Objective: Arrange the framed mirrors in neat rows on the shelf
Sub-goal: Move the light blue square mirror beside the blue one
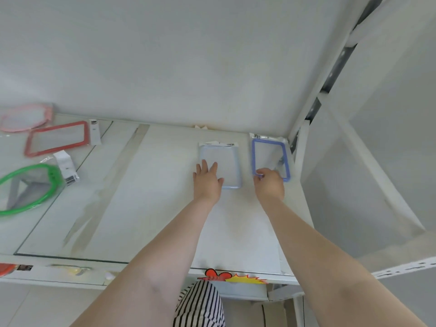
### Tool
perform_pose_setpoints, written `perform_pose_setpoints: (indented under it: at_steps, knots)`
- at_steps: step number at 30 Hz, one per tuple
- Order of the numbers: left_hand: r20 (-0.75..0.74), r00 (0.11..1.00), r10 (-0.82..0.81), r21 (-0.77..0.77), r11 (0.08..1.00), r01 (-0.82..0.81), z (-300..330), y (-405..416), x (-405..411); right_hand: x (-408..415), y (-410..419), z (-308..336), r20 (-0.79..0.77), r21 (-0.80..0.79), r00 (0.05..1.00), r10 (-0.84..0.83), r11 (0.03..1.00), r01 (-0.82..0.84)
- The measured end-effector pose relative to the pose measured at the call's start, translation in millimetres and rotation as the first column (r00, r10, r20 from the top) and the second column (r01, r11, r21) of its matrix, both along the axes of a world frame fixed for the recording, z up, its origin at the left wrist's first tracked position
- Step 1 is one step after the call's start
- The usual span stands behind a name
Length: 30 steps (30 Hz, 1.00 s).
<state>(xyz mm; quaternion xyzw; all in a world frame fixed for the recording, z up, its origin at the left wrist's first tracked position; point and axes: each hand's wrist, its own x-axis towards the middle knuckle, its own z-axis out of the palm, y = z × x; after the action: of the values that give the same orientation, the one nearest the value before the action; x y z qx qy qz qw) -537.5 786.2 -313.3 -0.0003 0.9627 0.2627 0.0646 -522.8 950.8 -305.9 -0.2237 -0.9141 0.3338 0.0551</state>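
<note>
My left hand (207, 182) lay flat, fingers straight, on the pale blue mirror (220, 166) at the back of the shelf (165, 185). My right hand (269, 182) pinched the blue mirror (270, 159) just beside it.

A plain white back wall (188, 55) rises behind the white shelf (165, 197), lit evenly by soft, diffuse light. At the right a white slotted upright (335, 67) with dark slots runs diagonally up the corner, beside a pale side panel (389, 161). A red and yellow starburst sticker (236, 277) is stuck to the shelf's front edge, and a perforated white rail (405, 269) juts out at lower right.
</note>
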Motion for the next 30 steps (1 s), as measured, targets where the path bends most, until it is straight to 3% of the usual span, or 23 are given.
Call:
perform_pose_setpoints:
  at_steps: [4, 11, 21, 30]
  knots:
    - [0.031, 0.999, 0.007, -0.089, 0.996, -0.004, -9.3, 23.4, -5.0, -18.5, 21.0, -11.2, -0.016, 0.157, 0.999, -0.048, 0.986, 0.050]
    - [0.046, 0.998, -0.043, -0.237, 0.970, 0.053, -28.6, 32.3, -24.5, -30.9, 32.9, -33.7, 0.071, 0.261, 0.997, -0.024, 0.965, 0.005]
    - [0.088, 0.988, -0.127, -0.228, 0.963, 0.144, -17.8, 49.8, -57.6, -29.6, 34.4, -38.2, 0.080, 0.252, 0.997, -0.011, 0.968, -0.009]
    - [0.056, 0.993, -0.106, -0.217, 0.969, 0.116, -21.8, 56.9, -58.8, -30.7, 32.6, -34.7, 0.106, 0.249, 0.994, -0.017, 0.969, -0.010]
